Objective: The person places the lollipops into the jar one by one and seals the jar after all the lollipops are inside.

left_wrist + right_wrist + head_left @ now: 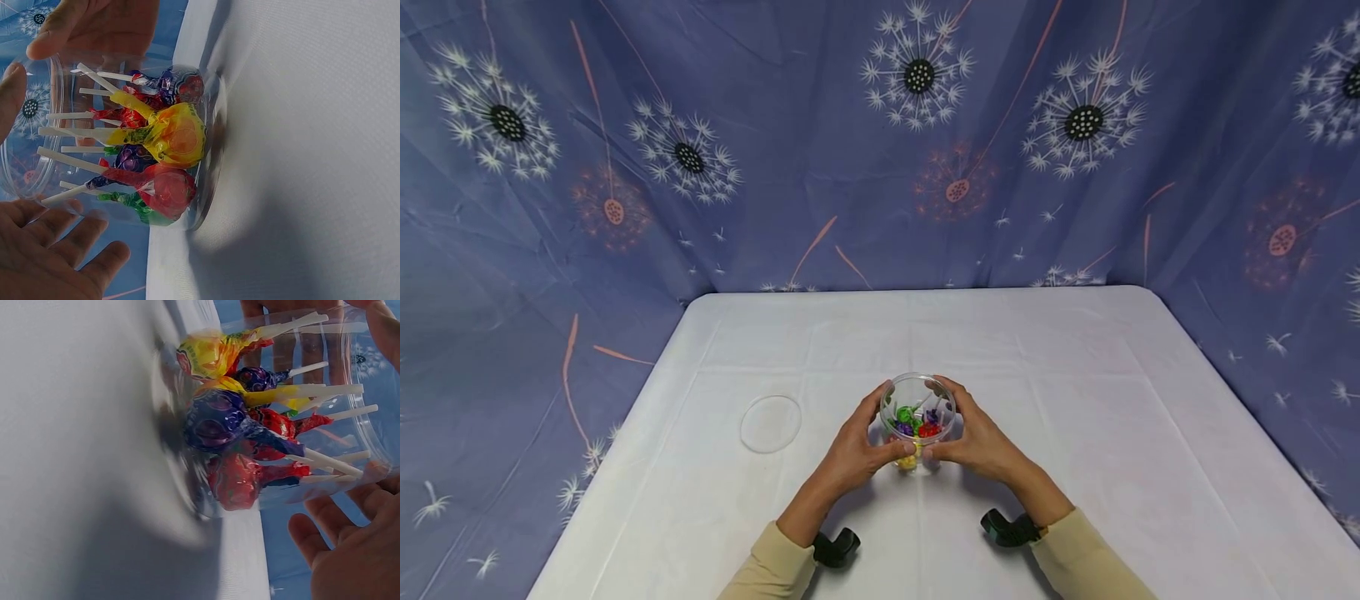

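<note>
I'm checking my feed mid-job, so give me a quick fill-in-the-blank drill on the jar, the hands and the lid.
1. The clear jar holds wrapped ____.
2. The left hand and right hand hold the jar from ____ sides.
3. The round clear lid lies on the table to the ____ of the jar.
4. The jar's mouth is ____, with no lid on it.

Missing words: lollipops; opposite; left; open
</note>
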The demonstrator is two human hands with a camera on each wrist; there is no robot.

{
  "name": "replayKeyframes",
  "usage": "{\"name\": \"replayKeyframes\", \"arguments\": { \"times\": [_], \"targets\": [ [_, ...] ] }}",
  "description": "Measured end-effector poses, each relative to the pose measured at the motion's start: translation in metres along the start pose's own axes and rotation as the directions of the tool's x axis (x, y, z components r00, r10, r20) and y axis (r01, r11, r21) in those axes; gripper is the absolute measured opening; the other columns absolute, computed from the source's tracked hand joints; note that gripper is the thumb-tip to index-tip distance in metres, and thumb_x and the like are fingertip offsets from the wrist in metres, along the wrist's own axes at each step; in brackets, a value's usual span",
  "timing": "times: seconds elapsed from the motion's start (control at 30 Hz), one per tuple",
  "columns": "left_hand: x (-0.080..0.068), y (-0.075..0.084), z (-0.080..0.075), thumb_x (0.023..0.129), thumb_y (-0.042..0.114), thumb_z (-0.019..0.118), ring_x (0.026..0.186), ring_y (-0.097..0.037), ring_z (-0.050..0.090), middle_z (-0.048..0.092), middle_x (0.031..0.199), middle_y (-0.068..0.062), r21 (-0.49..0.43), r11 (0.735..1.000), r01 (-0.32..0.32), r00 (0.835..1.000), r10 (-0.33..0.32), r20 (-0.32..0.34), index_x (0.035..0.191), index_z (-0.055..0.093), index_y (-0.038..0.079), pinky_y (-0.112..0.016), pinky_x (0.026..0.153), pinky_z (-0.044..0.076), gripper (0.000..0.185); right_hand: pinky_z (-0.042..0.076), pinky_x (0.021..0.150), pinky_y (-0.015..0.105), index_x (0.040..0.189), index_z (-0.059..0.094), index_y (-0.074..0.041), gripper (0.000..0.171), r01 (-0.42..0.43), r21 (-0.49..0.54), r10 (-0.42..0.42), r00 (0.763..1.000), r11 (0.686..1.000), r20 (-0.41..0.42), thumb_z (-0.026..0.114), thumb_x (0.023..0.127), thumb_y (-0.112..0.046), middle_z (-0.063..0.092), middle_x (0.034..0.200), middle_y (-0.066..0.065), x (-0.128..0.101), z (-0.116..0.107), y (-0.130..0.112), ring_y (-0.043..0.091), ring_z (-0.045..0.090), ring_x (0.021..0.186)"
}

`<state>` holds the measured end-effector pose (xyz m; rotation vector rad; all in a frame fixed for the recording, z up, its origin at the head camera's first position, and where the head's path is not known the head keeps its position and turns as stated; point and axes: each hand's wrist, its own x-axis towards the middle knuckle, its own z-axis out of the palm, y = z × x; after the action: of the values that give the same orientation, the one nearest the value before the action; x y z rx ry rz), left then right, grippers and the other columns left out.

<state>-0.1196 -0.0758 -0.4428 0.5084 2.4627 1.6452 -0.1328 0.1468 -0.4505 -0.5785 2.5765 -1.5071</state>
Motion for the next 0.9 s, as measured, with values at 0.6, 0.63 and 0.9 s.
{"name": "replayKeyframes", "arguments": {
  "times": [0.6, 0.63, 0.9],
  "targets": [
    [-0.008, 0.000, -0.010, 0.075, 0.041, 0.078, 0.143, -0.026, 0.029, 0.029, 0.155, -0.001, 0.085, 0.996, 0.038, 0.998, -0.034, -0.048, 0.151, 0.020, 0.025, -0.055, 0.114, 0.027, 0.097, 0.032, 0.104, 0.064, 0.145, 0.029, -0.031, 0.094, -0.003, 0.004, 0.003, 1.000, 1.000, -0.023, 0.084, 0.068, -0.031, 0.037, 0.145, 0.003, 0.000, 0.003, 0.003, 0.040, 0.039, 0.130],
    [-0.009, 0.001, -0.013, 0.075, 0.042, 0.078, 0.143, -0.026, 0.029, 0.029, 0.155, 0.000, 0.099, 0.994, 0.044, 0.998, -0.038, -0.059, 0.151, 0.020, 0.026, -0.056, 0.113, 0.028, 0.097, 0.032, 0.104, 0.064, 0.145, 0.029, -0.031, 0.094, -0.002, 0.007, 0.002, 1.000, 1.000, -0.024, 0.084, 0.069, -0.029, 0.037, 0.145, 0.003, 0.000, 0.003, 0.003, 0.040, 0.039, 0.130],
    [-0.024, -0.005, -0.045, 0.074, 0.041, 0.079, 0.144, -0.024, 0.027, 0.029, 0.155, 0.002, 0.130, 0.985, 0.113, 0.985, -0.093, -0.148, 0.150, 0.023, 0.026, -0.055, 0.114, 0.026, 0.096, 0.031, 0.104, 0.066, 0.144, 0.030, -0.032, 0.094, -0.017, 0.006, 0.017, 1.000, 1.000, -0.025, 0.085, 0.068, -0.028, 0.037, 0.145, 0.003, 0.000, 0.001, 0.002, 0.041, 0.040, 0.128]
  ]
}}
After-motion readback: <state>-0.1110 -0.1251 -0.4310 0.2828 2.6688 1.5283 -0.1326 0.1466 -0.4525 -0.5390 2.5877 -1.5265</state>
